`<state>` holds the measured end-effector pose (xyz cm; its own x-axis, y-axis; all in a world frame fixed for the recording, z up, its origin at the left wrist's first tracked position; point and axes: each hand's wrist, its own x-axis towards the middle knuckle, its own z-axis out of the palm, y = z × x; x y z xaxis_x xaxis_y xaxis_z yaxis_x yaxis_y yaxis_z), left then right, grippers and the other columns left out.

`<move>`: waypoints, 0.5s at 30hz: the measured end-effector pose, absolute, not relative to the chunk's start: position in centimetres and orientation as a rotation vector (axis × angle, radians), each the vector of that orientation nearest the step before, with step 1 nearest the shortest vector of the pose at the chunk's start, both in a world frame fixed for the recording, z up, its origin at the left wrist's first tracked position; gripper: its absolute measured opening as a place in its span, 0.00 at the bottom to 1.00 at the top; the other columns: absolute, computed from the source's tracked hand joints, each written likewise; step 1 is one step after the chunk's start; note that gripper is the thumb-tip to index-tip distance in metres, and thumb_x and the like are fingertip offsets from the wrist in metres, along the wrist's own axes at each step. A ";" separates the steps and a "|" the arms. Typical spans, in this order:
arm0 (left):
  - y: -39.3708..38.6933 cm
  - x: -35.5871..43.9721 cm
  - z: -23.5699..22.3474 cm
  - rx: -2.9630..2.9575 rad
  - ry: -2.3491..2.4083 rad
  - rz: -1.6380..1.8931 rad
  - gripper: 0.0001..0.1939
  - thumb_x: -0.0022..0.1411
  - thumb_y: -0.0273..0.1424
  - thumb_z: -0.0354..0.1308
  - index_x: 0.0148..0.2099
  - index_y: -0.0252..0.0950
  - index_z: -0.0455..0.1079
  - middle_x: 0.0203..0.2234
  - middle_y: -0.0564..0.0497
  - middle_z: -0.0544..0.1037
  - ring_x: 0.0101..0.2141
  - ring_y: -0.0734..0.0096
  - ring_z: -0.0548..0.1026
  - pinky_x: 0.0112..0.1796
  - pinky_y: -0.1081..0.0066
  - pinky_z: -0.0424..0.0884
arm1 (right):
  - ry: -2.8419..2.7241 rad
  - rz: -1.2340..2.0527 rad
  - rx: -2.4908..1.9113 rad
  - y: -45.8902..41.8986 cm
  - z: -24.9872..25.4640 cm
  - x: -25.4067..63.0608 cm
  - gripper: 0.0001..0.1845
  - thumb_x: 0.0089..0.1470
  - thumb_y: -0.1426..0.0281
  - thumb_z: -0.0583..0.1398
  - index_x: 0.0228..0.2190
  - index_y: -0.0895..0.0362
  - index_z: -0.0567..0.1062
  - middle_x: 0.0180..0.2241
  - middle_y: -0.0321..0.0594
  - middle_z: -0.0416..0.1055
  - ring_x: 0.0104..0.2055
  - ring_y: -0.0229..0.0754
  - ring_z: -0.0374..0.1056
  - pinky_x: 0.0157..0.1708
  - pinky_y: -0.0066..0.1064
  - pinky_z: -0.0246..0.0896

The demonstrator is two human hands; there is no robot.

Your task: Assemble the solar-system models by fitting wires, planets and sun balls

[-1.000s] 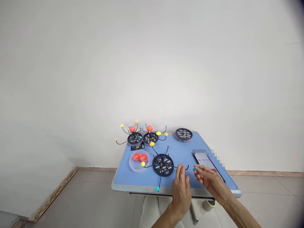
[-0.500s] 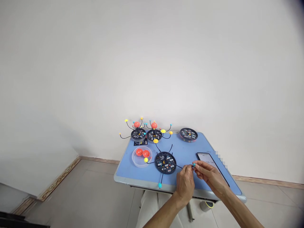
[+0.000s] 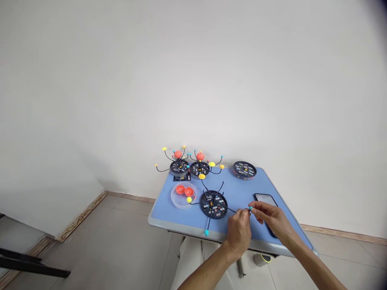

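head view: right hand [image 3: 270, 219] pinches teal bead [image 3: 250, 208], left hand [image 3: 238, 233] beside

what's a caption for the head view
Left hand and right hand meet at a cyan bead on a black wire arm above a blue table.

Right hand [image 3: 270, 219] pinching teal bead [image 3: 250, 208]

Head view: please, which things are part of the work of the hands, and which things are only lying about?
In the work: right hand, small blue ball, left hand, wire, black disc.
Lying about: phone, clear dish, orange half-balls, two wired discs, plain disc.
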<state>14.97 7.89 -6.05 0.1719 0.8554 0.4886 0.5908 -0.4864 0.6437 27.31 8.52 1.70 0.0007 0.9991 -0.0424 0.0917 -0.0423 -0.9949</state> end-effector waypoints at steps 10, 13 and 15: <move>7.7 14.7 -5.4 2.159 1.397 1.148 0.16 0.70 0.22 0.42 0.41 0.35 0.72 0.31 0.46 0.78 0.29 0.66 0.76 0.30 0.70 0.68 | -1.355 1.153 -1.330 8.6 1.1 28.0 0.25 0.34 0.46 0.71 0.25 0.54 0.82 0.17 0.33 0.65 0.23 0.39 0.58 0.27 0.33 0.56; 7.6 14.6 -5.2 2.178 1.414 1.107 0.16 0.69 0.22 0.42 0.41 0.34 0.72 0.31 0.45 0.78 0.29 0.65 0.76 0.29 0.69 0.68 | -1.408 1.122 -1.328 8.7 1.0 28.0 0.26 0.35 0.44 0.70 0.25 0.54 0.81 0.16 0.34 0.65 0.22 0.40 0.58 0.26 0.33 0.57; 7.6 14.6 -5.2 2.188 1.421 1.093 0.16 0.69 0.21 0.42 0.42 0.34 0.72 0.31 0.45 0.78 0.29 0.64 0.76 0.29 0.69 0.68 | -1.427 1.104 -1.328 8.8 1.0 28.1 0.25 0.34 0.45 0.70 0.25 0.53 0.82 0.17 0.35 0.66 0.23 0.40 0.58 0.26 0.34 0.57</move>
